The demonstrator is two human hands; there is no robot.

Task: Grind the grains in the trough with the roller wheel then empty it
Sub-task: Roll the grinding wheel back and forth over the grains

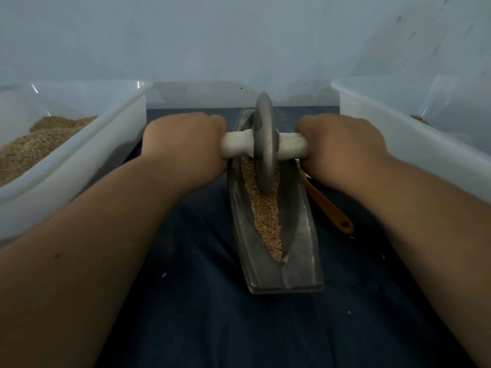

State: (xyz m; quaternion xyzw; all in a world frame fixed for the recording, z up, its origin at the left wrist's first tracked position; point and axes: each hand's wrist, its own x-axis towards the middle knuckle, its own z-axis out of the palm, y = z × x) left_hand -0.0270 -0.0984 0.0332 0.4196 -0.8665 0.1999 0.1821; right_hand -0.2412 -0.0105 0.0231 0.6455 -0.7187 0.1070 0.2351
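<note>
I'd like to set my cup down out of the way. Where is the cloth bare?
Widest bare cloth: nearer than the trough, between left forearm and right forearm. A narrower strip runs between left bin and trough. Crowded right of the trough: the orange handle lies there.

The picture is dim and has a cold, bluish tone. The pale blue-grey wall (239, 35) at the back is the brightest part. The dark navy cloth (199, 314) goes almost black near the lower edge. Small glare streaks sit on the rim of the translucent white plastic tub on the left (79, 160) (near its far corners). The grey disc-shaped roller wheel (264, 144) and the tan crushed grains (267, 221) look fairly sharp. The bare left forearm (93, 248) and the bare right forearm (425, 235) are soft, and the wide lens makes them swollen at the lower corners.
</note>
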